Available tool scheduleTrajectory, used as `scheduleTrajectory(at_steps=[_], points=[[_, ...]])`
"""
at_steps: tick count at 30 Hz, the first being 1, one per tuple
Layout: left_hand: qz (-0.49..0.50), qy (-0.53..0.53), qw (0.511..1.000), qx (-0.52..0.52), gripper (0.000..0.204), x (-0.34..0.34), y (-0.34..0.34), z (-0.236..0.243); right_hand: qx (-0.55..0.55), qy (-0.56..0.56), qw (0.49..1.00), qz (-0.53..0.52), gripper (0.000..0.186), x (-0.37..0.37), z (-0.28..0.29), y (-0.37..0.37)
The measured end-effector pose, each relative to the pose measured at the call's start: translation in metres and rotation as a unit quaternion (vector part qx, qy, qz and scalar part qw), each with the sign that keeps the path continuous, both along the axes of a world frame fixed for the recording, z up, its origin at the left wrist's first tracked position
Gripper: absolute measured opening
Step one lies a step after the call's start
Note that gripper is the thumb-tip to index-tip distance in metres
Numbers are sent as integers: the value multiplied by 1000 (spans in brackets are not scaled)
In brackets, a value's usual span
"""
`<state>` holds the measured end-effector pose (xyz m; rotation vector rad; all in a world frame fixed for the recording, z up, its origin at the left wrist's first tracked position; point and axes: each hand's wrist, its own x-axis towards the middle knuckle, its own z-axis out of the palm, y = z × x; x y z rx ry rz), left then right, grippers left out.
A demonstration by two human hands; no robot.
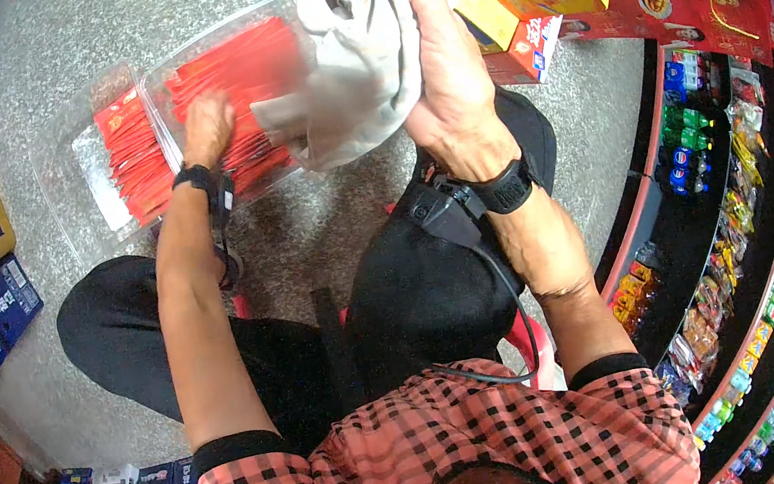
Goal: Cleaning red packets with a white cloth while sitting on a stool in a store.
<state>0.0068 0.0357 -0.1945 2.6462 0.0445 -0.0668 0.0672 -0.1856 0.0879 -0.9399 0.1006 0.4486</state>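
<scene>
Towards eleven o'clock, the left hand (209,126) curls over red packets (227,65), kept together by a clear tub (212,32); whether it pinches any is unclear. At twelve, the right hand (451,80) clamps a pale cloth (367,52), seemingly raised to leave them reachable.

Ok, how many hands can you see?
2: the left hand is at the red packets, and the right hand holds the white cloth. No others show.

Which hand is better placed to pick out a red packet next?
Probably the left hand: it is already among the red packets, while the right hand is occupied with a white cloth.
</scene>
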Motion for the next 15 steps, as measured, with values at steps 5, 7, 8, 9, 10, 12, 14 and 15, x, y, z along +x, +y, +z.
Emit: scheduleTrajectory(at_steps=[5,7,8,9,10,12,14,15], points=[[89,3,993,83,14,-26,-35,-5,-3,11,1000,7,27,-1,6,2],[76,3,992,105,14,-27,-30,-11,-11,6,1000,8,27,-1,4,4],[63,4,990,128,14,-29,-29,-15,-19,2,1000,9,28,-1,3,5],[64,4,990,129,14,-33,-29,-19,-18,2,1000,10,28,-1,2,6],[75,-18,988,133,15,-35,-33,-21,-18,6,1000,10,28,-1,1,6],[85,-44,986,137,15,-36,-37,-25,-17,7,1000,8,28,2,-3,6],[99,22,990,100,15,-33,-45,-28,-58,13,998,-11,27,4,-10,6],[65,-18,984,165,17,-32,-48,-31,-64,17,998,-21,24,5,-14,4]])
